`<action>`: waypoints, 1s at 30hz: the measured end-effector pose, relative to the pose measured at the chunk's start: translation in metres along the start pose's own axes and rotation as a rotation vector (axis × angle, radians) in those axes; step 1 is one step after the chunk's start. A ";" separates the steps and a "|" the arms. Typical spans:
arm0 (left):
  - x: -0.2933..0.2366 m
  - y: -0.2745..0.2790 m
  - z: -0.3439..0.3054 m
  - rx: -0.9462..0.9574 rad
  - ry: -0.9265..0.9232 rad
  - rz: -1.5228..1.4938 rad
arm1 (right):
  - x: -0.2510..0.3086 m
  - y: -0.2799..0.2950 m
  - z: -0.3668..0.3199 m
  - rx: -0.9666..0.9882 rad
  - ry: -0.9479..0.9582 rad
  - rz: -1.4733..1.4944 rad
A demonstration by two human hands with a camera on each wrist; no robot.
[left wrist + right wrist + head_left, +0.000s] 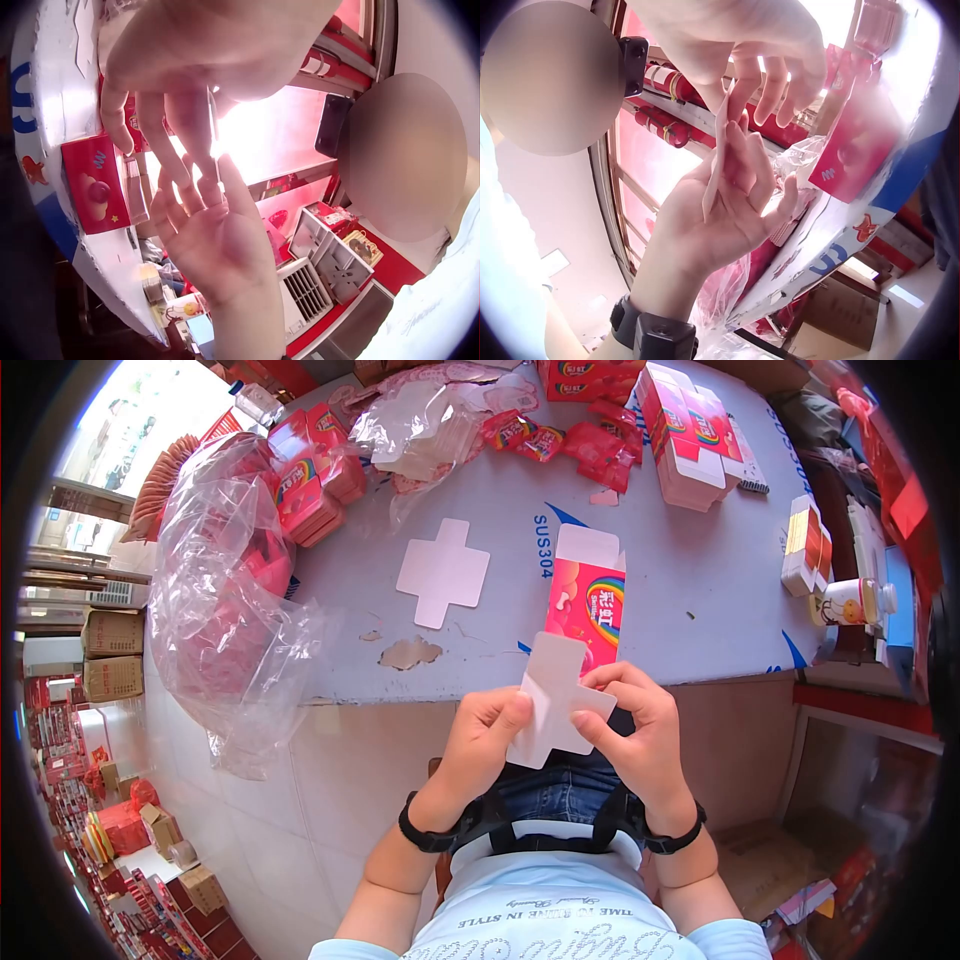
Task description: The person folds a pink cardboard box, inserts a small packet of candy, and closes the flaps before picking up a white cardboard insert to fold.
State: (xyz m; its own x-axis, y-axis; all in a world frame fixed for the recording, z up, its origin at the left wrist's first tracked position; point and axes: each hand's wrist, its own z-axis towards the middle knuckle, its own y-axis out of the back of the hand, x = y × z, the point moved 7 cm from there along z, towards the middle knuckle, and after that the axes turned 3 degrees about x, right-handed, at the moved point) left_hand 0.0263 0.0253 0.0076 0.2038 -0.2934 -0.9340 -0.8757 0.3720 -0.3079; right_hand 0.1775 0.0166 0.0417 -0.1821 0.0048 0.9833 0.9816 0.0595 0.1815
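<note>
Fingers closed to a thin pinch, my left hand (474,745) and right hand (645,735) grip the white card (556,705) by the near edge of the table (480,660), so I'd press evenly along each bend to avoid buckling the flaps.

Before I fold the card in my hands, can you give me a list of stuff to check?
1. Left hand pinching the white card: ok.
2. Right hand pinching it too: ok.
3. All its flaps folded up: not ok, the far one sticks out.
4. Rainbow box lying on the table: ok.
5. Box empty inside: cannot tell.
6. Spare cross-shaped card lying flat: ok.
</note>
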 end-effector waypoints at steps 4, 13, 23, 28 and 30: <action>-0.010 0.004 0.004 -0.023 -0.026 0.057 | 0.001 -0.003 0.000 0.054 -0.001 -0.019; -0.032 -0.014 0.000 -0.142 -0.271 0.464 | -0.003 0.009 0.004 -0.008 -0.051 -0.020; -0.009 0.002 0.000 -0.174 0.034 0.219 | -0.013 0.017 0.002 -0.010 -0.052 0.288; -0.003 0.003 0.000 -0.168 0.109 0.097 | -0.031 0.036 -0.003 0.129 0.160 0.470; -0.003 0.002 -0.001 -0.155 0.135 0.062 | -0.022 0.034 -0.004 -0.004 0.105 0.296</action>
State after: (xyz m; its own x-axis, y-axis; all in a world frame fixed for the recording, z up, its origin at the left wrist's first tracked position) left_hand 0.0240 0.0263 0.0099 0.0963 -0.3934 -0.9143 -0.9438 0.2557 -0.2094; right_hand 0.2148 0.0145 0.0260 0.1184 -0.0822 0.9896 0.9914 0.0666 -0.1131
